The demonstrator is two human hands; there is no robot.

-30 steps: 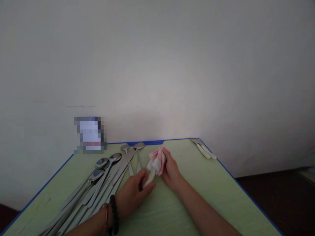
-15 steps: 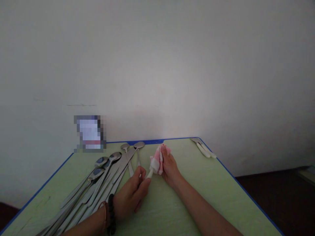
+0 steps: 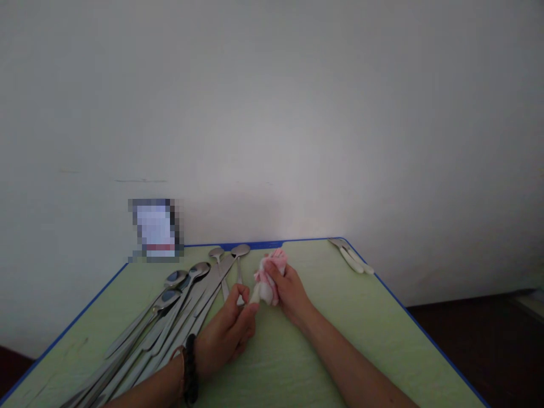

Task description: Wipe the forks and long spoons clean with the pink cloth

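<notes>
My left hand (image 3: 229, 334), with a dark bead bracelet at the wrist, is closed on the end of a white-handled utensil (image 3: 255, 296). The head of that utensil is covered by a pink and white cloth (image 3: 267, 289), so its kind is hidden. My right hand (image 3: 294, 292) grips the cloth around it, thumb on top. Just left of my hands lies a spread of metal cutlery, with several spoons (image 3: 199, 271) and long knives (image 3: 219, 277). Two thin-handled spoons, one of them the nearer spoon (image 3: 241, 250), point toward the back edge.
At the table's back right corner lie two white-handled utensils (image 3: 352, 260), at least one looking like a fork. A pixelated, phone-like device (image 3: 156, 229) stands at the back left. The green table (image 3: 365, 334) has a blue rim and meets a pale wall (image 3: 297, 113).
My right hand has shifted the cloth about the utensil, its thumb now lying further left over the folds. My left hand has drawn slightly back left along the handle. The other cutlery has not moved.
</notes>
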